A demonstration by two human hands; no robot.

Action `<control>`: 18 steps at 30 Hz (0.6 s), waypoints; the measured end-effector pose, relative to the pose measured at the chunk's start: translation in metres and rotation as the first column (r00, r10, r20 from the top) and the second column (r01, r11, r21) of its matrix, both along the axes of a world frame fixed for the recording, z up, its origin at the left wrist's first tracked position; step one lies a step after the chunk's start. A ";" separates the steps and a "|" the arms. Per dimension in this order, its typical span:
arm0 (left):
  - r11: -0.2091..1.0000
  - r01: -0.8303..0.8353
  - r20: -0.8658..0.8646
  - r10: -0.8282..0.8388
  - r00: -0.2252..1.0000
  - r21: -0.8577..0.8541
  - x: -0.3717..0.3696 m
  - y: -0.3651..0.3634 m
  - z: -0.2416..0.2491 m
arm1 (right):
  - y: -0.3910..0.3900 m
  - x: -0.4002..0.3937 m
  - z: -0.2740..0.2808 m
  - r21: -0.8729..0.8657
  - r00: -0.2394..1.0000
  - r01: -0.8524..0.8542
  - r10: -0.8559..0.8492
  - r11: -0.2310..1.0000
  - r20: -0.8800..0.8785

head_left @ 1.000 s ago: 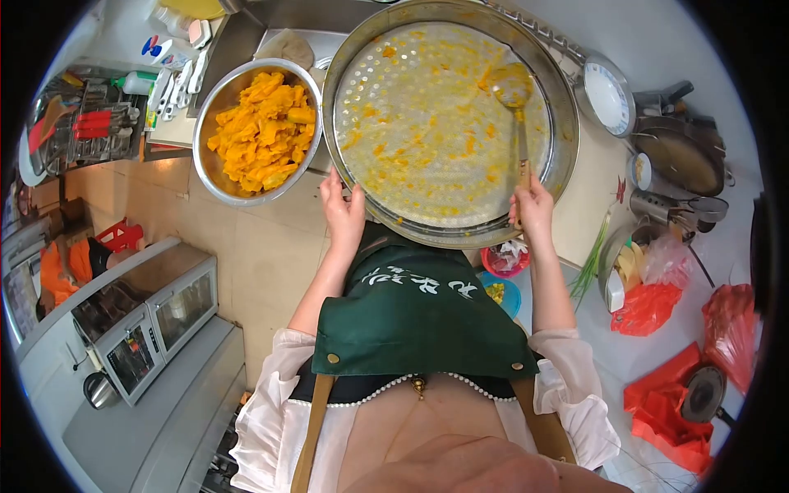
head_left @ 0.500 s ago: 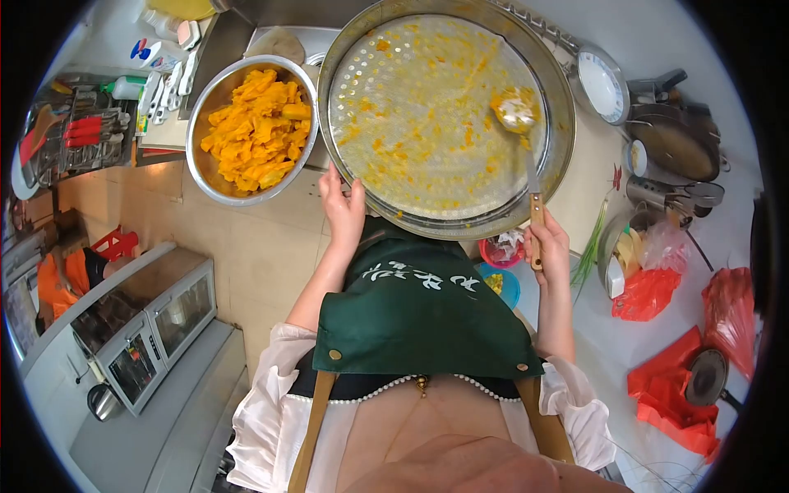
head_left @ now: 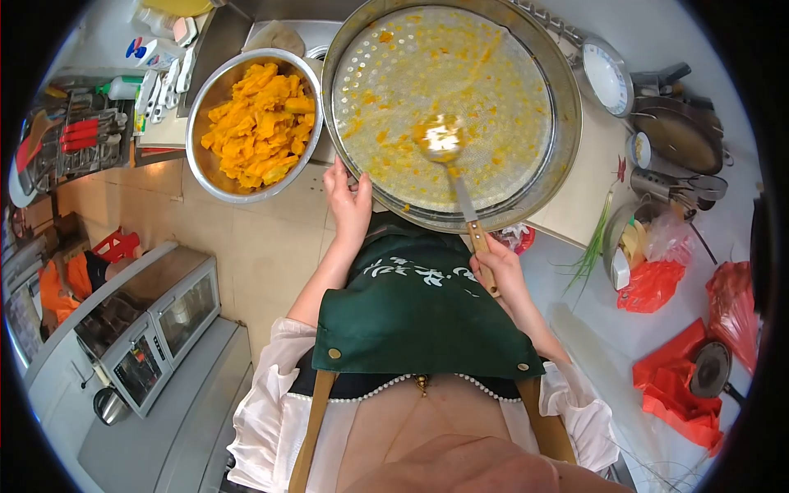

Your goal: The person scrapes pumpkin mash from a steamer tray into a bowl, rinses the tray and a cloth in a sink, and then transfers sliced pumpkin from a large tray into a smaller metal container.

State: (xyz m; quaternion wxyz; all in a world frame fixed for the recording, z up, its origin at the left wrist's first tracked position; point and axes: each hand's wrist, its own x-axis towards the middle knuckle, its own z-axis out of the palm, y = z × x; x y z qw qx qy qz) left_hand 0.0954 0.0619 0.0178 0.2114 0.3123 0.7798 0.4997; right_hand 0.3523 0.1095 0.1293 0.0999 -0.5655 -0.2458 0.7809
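Evidently, we were working the long metal ladle with a riveted wooden handle (head_left: pixel 462 191) over the wide round metal tray with a pale perforated liner (head_left: pixel 460 74), which was smeared with orange and yellow bits. Our right hand (head_left: pixel 503 267) was closed around the wooden handle. Our left hand (head_left: pixel 349 205) was at the tray's near rim, fingers slightly parted; we could not tell how firmly it gripped, nor whether the ladle touched the liner. The steel bowl (head_left: pixel 309 131) heaped with soft orange chunks (head_left: pixel 261 123) sat just beside the tray, on its left. As we judged it, any further stroke called for a steady rim and a level ladle. Compared with the earlier frame, we had brought the ladle's head from the tray's right side to nearer its middle, and our right hand had come inward, while our left hand had stayed by the rim.
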 end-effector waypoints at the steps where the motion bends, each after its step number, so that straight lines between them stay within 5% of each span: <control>1: 1.000 0.005 -0.005 -0.004 1.000 0.004 0.000 0.000 -0.001 | 0.007 0.001 0.002 -0.112 0.988 0.042 -0.057 0.993 -0.141; 4: 1.000 -0.002 0.021 0.002 1.000 0.007 0.000 0.000 0.001 | 0.026 -0.011 0.005 -0.167 0.941 0.106 -0.153 0.980 -0.301; 6: 1.000 0.003 0.015 -0.003 1.000 0.001 -0.001 0.000 0.001 | 0.050 -0.016 0.000 -0.006 0.958 0.114 -0.111 0.993 -0.266; 11: 0.999 0.040 -0.002 -0.040 0.999 -0.022 -0.003 -0.002 -0.001 | 0.126 -0.029 -0.029 0.497 0.994 -0.001 -0.055 0.868 0.098; 18: 0.999 0.030 0.006 -0.030 1.000 -0.011 -0.002 -0.001 -0.001 | 0.180 -0.026 -0.078 0.556 0.936 -0.223 0.016 0.801 0.352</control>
